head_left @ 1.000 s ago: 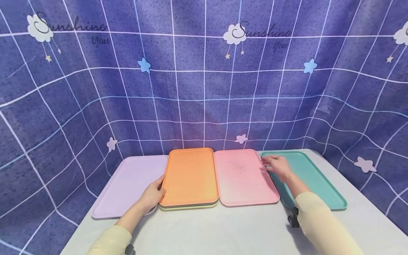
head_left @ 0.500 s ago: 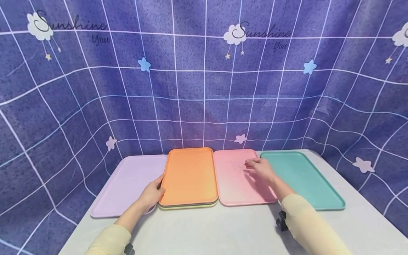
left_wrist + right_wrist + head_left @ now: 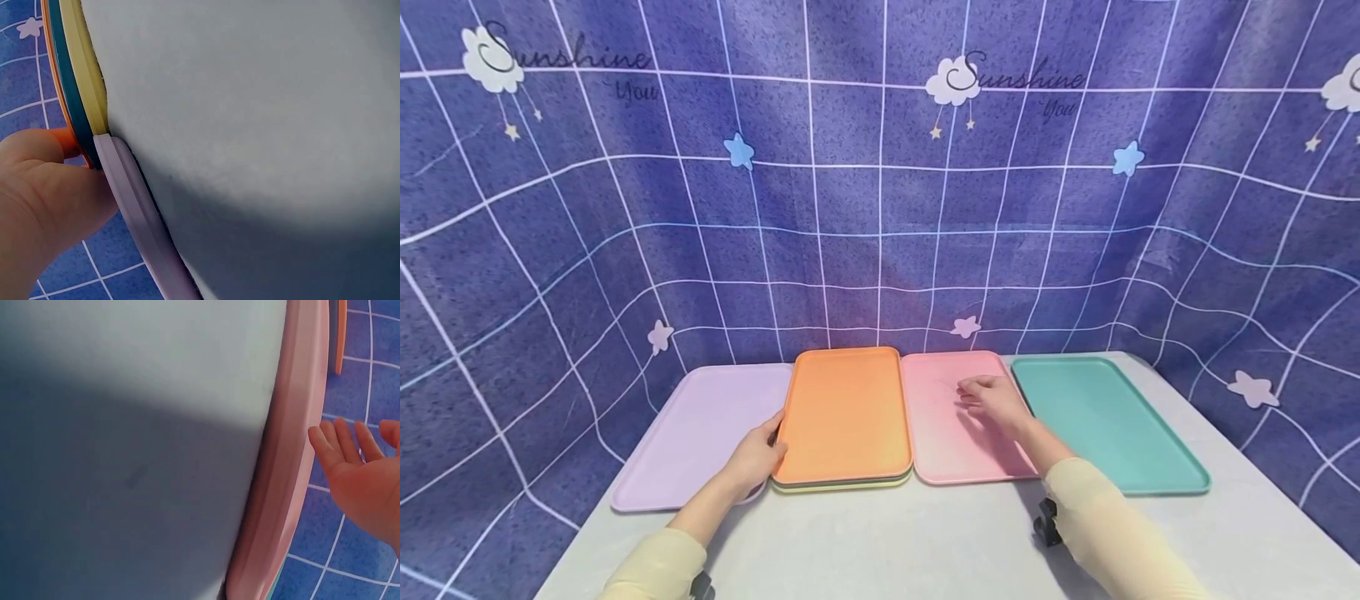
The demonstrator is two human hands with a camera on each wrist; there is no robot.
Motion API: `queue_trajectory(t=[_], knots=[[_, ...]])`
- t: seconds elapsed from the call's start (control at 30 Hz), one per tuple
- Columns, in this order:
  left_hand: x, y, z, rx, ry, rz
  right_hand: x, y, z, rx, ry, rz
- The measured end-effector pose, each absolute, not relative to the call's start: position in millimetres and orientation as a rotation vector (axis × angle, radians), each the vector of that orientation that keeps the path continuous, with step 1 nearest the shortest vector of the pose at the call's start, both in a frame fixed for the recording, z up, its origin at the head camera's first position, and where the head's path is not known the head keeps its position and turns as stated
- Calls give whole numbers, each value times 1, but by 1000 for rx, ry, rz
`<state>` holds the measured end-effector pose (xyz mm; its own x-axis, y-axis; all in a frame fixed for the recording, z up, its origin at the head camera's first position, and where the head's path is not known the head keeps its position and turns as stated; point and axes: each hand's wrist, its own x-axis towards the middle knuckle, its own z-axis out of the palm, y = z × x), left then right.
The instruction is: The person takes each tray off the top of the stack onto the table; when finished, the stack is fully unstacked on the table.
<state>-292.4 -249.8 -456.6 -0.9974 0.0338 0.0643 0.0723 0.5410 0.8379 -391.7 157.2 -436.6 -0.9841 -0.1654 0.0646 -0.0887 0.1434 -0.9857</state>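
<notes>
In the head view, my left hand (image 3: 756, 458) is at the left rim of an orange tray (image 3: 846, 417), its thumb over the rim and its fingers along the side. The left wrist view shows the thumb lit orange inside that rim; the other fingertips are hidden. Under the orange tray lie a dark teal tray (image 3: 70, 75) and a yellow tray (image 3: 87, 69). My right hand (image 3: 997, 402) hovers above a pink tray (image 3: 951, 454), holding nothing. Its fingers look loosely extended in the right wrist view.
A lilac tray (image 3: 692, 446) lies left of the stack, partly under my left forearm. To the right of the pink tray lies a green tray (image 3: 1112, 408). The pale tabletop (image 3: 880, 542) runs along the front. A blue patterned curtain (image 3: 880, 192) hangs close behind the trays.
My right hand has moved left, from the green tray's left edge to over the pink tray. The left hand has stayed at the orange tray's rim. No tray has visibly moved.
</notes>
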Motion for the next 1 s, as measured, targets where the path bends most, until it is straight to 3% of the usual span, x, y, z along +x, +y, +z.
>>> queue_trajectory(t=[1.0], knots=[[-293, -249, -456, -74, -2702, -1499, -384, 104, -442, -277, 2281, -2008]])
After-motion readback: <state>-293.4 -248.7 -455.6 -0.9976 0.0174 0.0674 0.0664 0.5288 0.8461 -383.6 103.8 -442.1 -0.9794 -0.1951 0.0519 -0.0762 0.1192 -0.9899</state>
